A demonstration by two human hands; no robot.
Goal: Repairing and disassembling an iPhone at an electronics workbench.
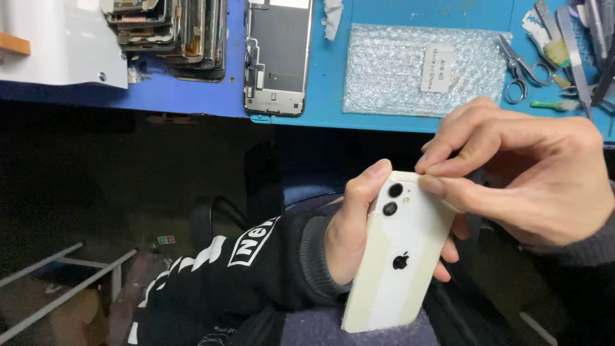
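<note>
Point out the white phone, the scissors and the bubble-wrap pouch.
white phone point(398, 263), head view, on the middle of its back panel.
scissors point(520, 67), head view, near the pivot above the finger loops.
bubble-wrap pouch point(391, 70), head view, on its bare left half.

We see a white phone point(391, 256) with a smooth, glossy glass-like back, a crinkled clear plastic bubble-wrap pouch point(400, 70), shiny metal scissors point(520, 64) and a matt blue work mat point(333, 102).

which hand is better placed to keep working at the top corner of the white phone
The right hand: its fingertips are pinched at the top corner of the white phone, beside the camera lenses. The left hand is wrapped around the phone's side, holding it upright.
</note>
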